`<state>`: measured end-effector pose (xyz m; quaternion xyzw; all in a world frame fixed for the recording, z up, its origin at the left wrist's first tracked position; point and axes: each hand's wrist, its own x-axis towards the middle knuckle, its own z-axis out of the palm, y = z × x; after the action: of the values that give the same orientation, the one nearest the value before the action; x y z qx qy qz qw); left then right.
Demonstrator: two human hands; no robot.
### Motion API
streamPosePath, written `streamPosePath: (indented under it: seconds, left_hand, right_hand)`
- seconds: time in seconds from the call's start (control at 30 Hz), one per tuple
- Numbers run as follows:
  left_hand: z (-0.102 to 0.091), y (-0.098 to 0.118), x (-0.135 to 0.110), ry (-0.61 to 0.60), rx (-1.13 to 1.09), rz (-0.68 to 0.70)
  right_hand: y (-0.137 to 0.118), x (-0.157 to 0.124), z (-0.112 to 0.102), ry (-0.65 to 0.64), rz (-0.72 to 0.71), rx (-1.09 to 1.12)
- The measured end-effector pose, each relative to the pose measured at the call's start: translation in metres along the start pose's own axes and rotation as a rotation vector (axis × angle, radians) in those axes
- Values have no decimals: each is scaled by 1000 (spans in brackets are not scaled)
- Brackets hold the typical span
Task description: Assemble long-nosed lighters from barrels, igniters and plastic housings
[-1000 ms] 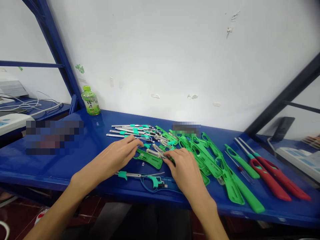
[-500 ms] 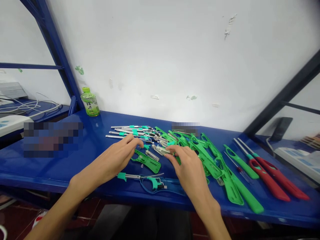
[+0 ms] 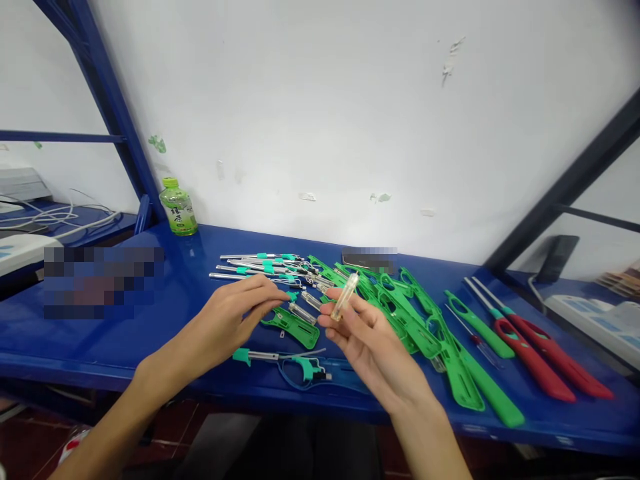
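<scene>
My right hand (image 3: 370,337) is raised above the blue shelf (image 3: 190,293), palm turned up, pinching a small clear plastic tube (image 3: 345,297) between thumb and fingers. My left hand (image 3: 235,317) hovers just left of it, fingers loosely extended and together, holding nothing that I can see, its tips over a green lighter shell half (image 3: 293,325). Beneath both hands lies a blue lighter shell with a teal trigger and metal tube (image 3: 300,363). Behind lie several metal tubes with teal collars (image 3: 260,265) and a heap of green shell halves (image 3: 400,307).
A green tea bottle (image 3: 176,208) stands at the back left by the blue frame post. Assembled long lighters, green (image 3: 480,323) and red (image 3: 540,350), lie at the right. White devices and cables sit on neighbouring shelves at both sides.
My right hand has lifted off the pile and turned palm up, bringing the clear tube with it. My left hand has stayed over the green shell half.
</scene>
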<state>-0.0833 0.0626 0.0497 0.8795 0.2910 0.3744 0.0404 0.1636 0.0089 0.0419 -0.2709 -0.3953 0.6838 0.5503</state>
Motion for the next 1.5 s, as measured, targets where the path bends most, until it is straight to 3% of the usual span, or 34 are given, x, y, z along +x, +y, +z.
streamPosePath:
  seconds: [0.1,0.2,0.27,0.4,0.5,1.0,1.33,1.5]
  left_hand:
    - [1,0,-1,-11,3,-14]
    - [2,-1,-2,-29,24,-25]
    - [2,-2,-2,-30,42,-28]
    - [0,-3,-3,-54,58,-25]
    - [-1,-2,-4,-84,62,-31]
    - [-4,-2,-5,-127,66,-53]
    - [-12,-9,-8,-99,89,-39]
    - [-16,-9,-8,-48,84,-18]
  right_hand:
    - [-4,0,-5,-30,58,59]
    - [-10,0,-9,-26,48,-41]
    - [-11,1,-13,24,1,-265]
    - [-7,4,-21,242,-118,-1083]
    - [0,7,-22,337,-164,-1351]
    - [11,10,-14,287,-211,-1730]
    - [0,69,5,179,-118,-1873]
    - [-12,74,7,134,-130,-1807]
